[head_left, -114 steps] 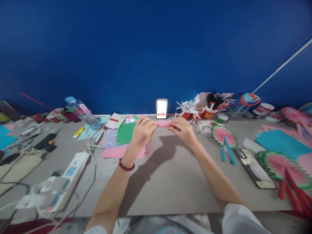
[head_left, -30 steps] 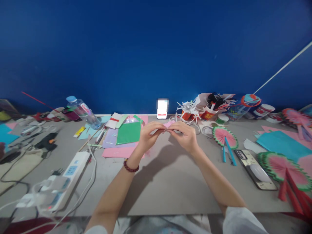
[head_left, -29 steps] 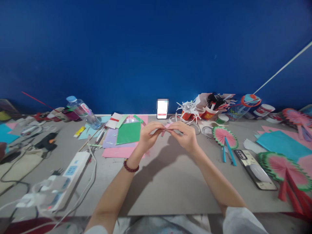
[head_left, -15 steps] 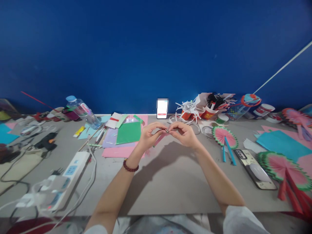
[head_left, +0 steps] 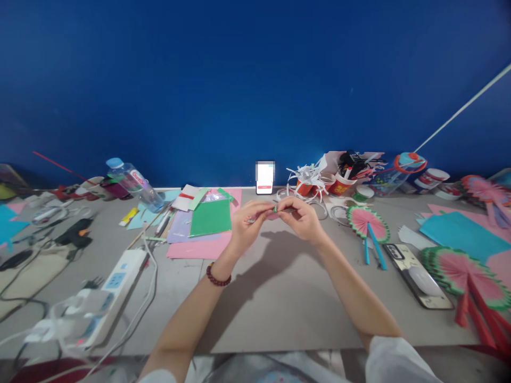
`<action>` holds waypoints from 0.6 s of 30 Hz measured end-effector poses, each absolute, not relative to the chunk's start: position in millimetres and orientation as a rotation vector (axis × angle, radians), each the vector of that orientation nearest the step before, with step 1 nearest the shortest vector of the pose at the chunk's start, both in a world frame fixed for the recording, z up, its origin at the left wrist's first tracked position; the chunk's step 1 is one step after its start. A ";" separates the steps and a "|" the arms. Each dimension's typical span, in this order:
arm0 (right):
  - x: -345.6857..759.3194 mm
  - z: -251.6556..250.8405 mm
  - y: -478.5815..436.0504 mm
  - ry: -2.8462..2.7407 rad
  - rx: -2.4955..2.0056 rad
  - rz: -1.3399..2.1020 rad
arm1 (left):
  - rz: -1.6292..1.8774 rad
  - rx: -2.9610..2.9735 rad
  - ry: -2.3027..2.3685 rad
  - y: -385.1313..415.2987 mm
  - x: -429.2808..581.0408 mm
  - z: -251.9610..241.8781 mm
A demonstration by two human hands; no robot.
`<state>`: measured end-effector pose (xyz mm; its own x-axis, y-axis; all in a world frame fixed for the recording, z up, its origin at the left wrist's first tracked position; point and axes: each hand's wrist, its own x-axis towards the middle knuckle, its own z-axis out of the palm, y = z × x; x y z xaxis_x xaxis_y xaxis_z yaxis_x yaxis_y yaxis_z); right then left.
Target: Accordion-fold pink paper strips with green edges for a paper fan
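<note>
Above the middle of the table, my left hand [head_left: 248, 222] and my right hand [head_left: 300, 219] meet fingertip to fingertip. Between them is a small pink and green piece of paper [head_left: 274, 210], mostly covered by the fingers. Both hands are closed in a pinch on it, thumbs against forefingers. A beaded bracelet [head_left: 218, 275] circles my left wrist. Nearest to my left hand lies a green sheet of paper [head_left: 211, 217] on pink and purple sheets. To the right of my right hand is a pink and green pleated paper fan [head_left: 368, 222] with blue handles.
A lit phone [head_left: 265, 178] leans at the blue wall. Cups with white paper strips [head_left: 309, 174] stand right of it. A power strip [head_left: 114, 292], a glue gun [head_left: 75, 234] and a tilted bottle [head_left: 138, 183] are left. A mouse [head_left: 423, 282] rests on another phone at right.
The pink strip that showed below my fingers is now mostly hidden in my left hand. My left wrist has shifted slightly right, and a bit of green shows between the fingertips.
</note>
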<state>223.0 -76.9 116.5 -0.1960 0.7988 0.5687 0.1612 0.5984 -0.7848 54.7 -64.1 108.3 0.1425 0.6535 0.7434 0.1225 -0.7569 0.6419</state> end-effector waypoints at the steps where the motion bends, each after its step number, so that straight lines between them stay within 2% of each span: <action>1: 222.5 117.0 -77.5 -1.697 -0.800 0.684 | 1.650 2.011 0.733 -64.7 55.2 108.2; 9: 220.6 118.9 -80.9 -1.721 -0.808 0.511 | 1.612 2.053 0.619 -63.9 52.6 111.6; 18: 221.1 122.0 -84.8 -1.734 -0.775 0.568 | 1.607 1.981 0.574 -61.2 49.6 112.3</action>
<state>221.1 -84.8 122.0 -0.1860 0.7411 0.6451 0.2160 0.6714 -0.7090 49.6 -61.2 112.3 0.2061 0.6192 0.7577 0.0012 -0.7745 0.6326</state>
